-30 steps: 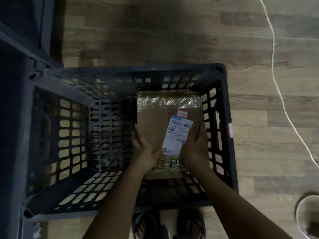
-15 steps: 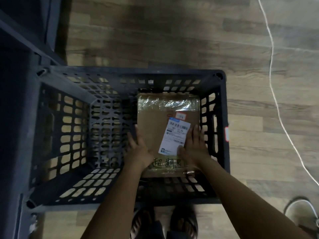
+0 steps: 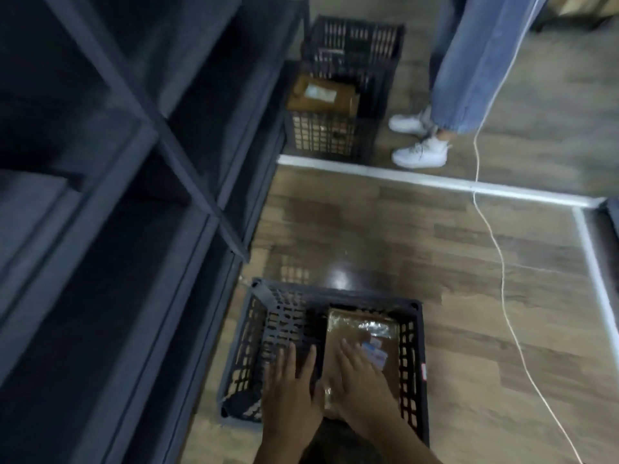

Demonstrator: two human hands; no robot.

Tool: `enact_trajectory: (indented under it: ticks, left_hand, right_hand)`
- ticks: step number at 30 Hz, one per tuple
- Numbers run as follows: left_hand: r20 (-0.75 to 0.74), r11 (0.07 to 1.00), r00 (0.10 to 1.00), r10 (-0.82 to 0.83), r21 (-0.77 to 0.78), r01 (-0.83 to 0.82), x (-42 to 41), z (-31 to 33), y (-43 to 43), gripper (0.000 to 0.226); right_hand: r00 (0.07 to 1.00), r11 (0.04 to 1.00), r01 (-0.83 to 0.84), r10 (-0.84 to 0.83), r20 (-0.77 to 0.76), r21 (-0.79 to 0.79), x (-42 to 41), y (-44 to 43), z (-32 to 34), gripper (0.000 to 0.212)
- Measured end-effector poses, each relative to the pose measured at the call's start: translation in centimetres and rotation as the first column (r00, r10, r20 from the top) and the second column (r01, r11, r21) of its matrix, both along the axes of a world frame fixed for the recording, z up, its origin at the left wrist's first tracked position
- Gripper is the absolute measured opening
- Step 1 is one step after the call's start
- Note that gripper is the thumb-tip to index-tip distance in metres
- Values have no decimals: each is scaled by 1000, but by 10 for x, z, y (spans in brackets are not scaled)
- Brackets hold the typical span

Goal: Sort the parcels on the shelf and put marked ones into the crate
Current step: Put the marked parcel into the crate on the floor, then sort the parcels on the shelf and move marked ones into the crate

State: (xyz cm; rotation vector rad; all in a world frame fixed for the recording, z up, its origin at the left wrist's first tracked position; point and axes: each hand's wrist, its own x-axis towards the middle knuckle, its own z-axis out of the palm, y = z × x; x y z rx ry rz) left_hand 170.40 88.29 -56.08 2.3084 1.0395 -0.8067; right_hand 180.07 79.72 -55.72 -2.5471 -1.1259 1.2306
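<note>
Here, near crate (image 3: pixel 335 293) and far crate (image 3: pixel 321 135) hold one parcel (image 3: pixel 355 329) each; left hand (image 3: pixel 288 380) and right hand (image 3: pixel 358 380) show straight fingers (image 3: pixel 280 356).

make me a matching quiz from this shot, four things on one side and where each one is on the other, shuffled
1 left hand
2 right hand
3 white cable
4 far crate

a on the parcel in the near crate
b trailing across the floor
c beside white shoes
d over the near crate's bare half

Pairs: 1-d, 2-a, 3-b, 4-c
</note>
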Motion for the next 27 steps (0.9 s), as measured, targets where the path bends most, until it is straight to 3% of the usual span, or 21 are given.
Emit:
enact_trajectory:
  ticks: [2,4,6,11,17,27]
  left_hand:
    - [22,995,996,87,-41,-86,-3,53,13,53]
    - [110,991,985,131,-49,-126,-5,108,32,40]
    - [198,993,975,104,41,-114,-9,168,51,26]
    - [348,916,930,119,323,-238,-40,298,78,27]
    - [506,819,852,135,427,-384,-91,423,77,29]
    - [626,630,750,214,498,-596,-191,538,39,23]
  right_hand:
    - [1000,999,-14,14,-3,48,-7,23,48,75]
    - [999,993,-44,42,27,106,-14,45,98,45]
    - [995,978,-82,69,71,194,-20,66,150,33]
    - [975,918,-181,121,187,352,-43,105,282,35]
    - [942,783,-312,182,281,538,-83,110,416,28]
    - [867,605,-495,300,397,624,-172,101,531,26]
